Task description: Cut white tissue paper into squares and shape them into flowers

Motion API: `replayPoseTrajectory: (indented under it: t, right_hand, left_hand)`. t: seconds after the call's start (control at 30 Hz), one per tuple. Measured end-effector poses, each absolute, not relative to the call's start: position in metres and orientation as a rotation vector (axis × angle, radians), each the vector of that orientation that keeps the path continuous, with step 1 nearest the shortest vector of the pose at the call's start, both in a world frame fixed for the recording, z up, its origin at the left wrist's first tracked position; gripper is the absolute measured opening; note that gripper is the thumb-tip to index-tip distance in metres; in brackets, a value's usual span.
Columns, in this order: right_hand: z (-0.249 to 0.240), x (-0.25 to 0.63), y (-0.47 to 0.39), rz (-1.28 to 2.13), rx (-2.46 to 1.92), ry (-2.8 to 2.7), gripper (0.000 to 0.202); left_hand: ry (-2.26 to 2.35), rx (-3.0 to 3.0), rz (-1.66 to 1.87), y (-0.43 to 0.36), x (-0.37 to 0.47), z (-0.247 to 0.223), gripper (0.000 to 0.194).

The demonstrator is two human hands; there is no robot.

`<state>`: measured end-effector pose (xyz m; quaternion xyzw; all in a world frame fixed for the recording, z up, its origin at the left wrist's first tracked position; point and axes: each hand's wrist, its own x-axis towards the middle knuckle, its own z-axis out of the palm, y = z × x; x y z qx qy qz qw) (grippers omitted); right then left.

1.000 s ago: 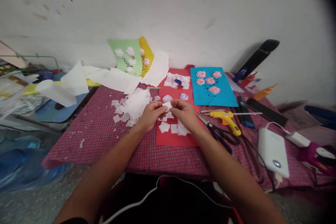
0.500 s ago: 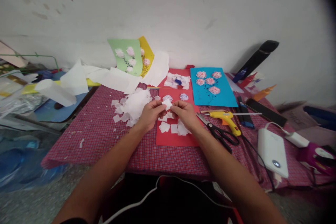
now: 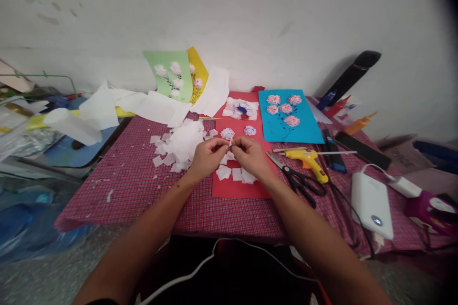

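Note:
Above the red sheet (image 3: 222,188), my left hand (image 3: 210,155) and my right hand (image 3: 249,153) meet fingertip to fingertip. Both pinch one small white paper piece (image 3: 231,142), now narrow and bunched between them. Just beyond the fingers lie two speckled paper flowers, one whitish (image 3: 227,133) and one bluish (image 3: 250,130). Loose white squares (image 3: 236,174) rest on the red sheet under and in front of my hands. A heap of white paper squares (image 3: 186,140) is left of my left hand.
Black scissors (image 3: 298,178), a yellow glue gun (image 3: 311,162) and a white power bank (image 3: 372,205) lie to the right. A blue sheet with pink flowers (image 3: 289,131) is behind them. Green (image 3: 170,64) and yellow sheets (image 3: 202,69) lean on the wall at the back left.
The paper piece has gone from flat and spread to folded or bunched. My hands have closed together around it, and the view has shifted slightly.

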<state>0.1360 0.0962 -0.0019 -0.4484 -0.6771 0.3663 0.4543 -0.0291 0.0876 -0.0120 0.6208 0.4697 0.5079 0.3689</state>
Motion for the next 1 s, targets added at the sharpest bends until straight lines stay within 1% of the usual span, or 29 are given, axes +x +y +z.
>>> replayPoseTrajectory:
  t: [0.13, 0.37, 0.67, 1.0]
  right_hand:
    - [0.0, 0.136, 0.095, 0.882, -1.098, -1.673, 0.014]
    - [0.001, 0.135, 0.093, 0.795, -1.112, -1.695, 0.013]
    - [0.003, 0.134, 0.091, 0.791, -1.051, -1.675, 0.011]
    - [0.005, 0.135, 0.089, 0.76, -1.06, -1.708, 0.013]
  left_hand:
    - [1.178, 1.585, 1.298, 0.088, -0.031, -0.014, 0.014]
    - [1.18, 1.618, 1.265, 0.086, -0.033, -0.011, 0.016]
    - [1.105, 1.41, 1.234, 0.085, -0.03, -0.003, 0.016]
    - [1.03, 1.305, 1.236, 0.088, -0.03, -0.01, 0.017]
